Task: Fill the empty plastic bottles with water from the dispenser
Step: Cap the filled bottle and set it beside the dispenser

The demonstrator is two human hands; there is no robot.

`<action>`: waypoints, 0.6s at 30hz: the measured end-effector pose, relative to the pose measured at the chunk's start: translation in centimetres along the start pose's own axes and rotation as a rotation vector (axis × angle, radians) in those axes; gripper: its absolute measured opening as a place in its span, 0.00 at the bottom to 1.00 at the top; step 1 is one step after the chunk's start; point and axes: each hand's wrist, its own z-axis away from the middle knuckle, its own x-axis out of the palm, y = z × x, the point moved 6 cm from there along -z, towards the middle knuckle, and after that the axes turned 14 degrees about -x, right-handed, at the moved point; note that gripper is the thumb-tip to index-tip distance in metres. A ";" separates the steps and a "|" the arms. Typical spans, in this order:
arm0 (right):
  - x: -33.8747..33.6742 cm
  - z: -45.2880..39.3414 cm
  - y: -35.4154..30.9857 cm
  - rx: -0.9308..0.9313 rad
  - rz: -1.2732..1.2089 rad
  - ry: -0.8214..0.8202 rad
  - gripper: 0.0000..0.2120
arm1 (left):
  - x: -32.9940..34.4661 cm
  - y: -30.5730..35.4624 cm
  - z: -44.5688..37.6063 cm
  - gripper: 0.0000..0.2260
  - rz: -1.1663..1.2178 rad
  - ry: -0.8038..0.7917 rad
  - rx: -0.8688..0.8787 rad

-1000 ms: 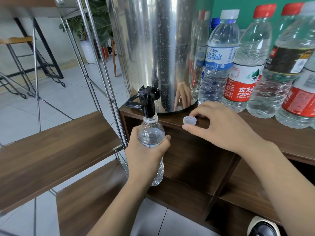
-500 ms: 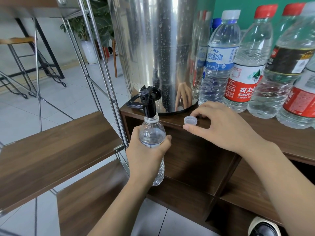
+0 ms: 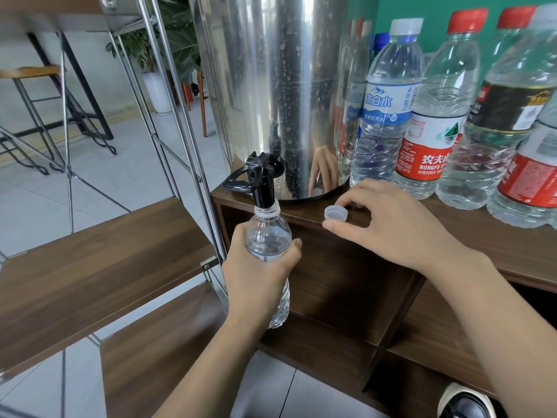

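Left hand point(image 3: 256, 276) grips the open clear bottle point(image 3: 269, 236) round its upper body, fingers and thumb curled round it, holding it upright with the mouth right under the black tap point(image 3: 261, 179) of the steel dispenser point(image 3: 277, 86). The tap's spout touches or sits just inside the bottle neck — cannot tell which. No stream visible; the water level in the bottle is hard to read.

Right hand point(image 3: 388, 224) rests on the wooden cabinet top point(image 3: 512, 245), just right of the tap, fingers loosely curved around the white cap point(image 3: 335, 213). Thumb tip lies just in front of the cap, a fingertip behind it; whether they actually pinch it is unclear — the cap seems to sit on the wood with the hand hovering round it.

Against the earlier frames: almost nothing differs. Same grip on the bottle, same spot under the tap, cap in the same place beside the dispenser base, right hand the same shape. Only a slight camera drift.

Right of the dispenser stands a row of capped bottles: a blue-label bottle point(image 3: 388, 107) nearest the dispenser, then a red-label bottle point(image 3: 428, 146), then a dark-label bottle point(image 3: 509, 110), and another red-label one at the frame edge. Left of the dispenser, a metal-frame shelf point(image 3: 90, 267) with wooden boards. A potted plant point(image 3: 156, 55) stands on the floor behind it.
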 end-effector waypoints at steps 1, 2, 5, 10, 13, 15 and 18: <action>0.0 0.0 0.0 0.001 -0.003 0.007 0.20 | 0.0 -0.1 -0.1 0.20 0.003 0.006 -0.004; 0.0 0.0 0.0 0.001 -0.005 0.011 0.19 | 0.0 -0.1 -0.1 0.20 0.003 0.009 -0.007; 0.0 0.0 -0.1 0.004 -0.013 0.012 0.19 | 0.0 -0.1 -0.1 0.19 -0.001 0.004 -0.007; -0.1 0.0 -0.1 0.004 -0.004 -0.001 0.19 | -0.1 0.0 0.0 0.20 -0.013 0.009 -0.003; 0.0 0.0 0.0 0.006 0.000 -0.009 0.21 | -0.1 0.1 0.0 0.20 -0.013 0.012 -0.007; 0.0 0.0 0.0 0.009 -0.002 -0.007 0.22 | -0.1 0.0 0.0 0.19 -0.009 0.007 -0.008; -0.1 0.0 -0.1 0.010 -0.002 -0.009 0.22 | -0.1 0.0 -0.1 0.19 -0.020 0.009 -0.004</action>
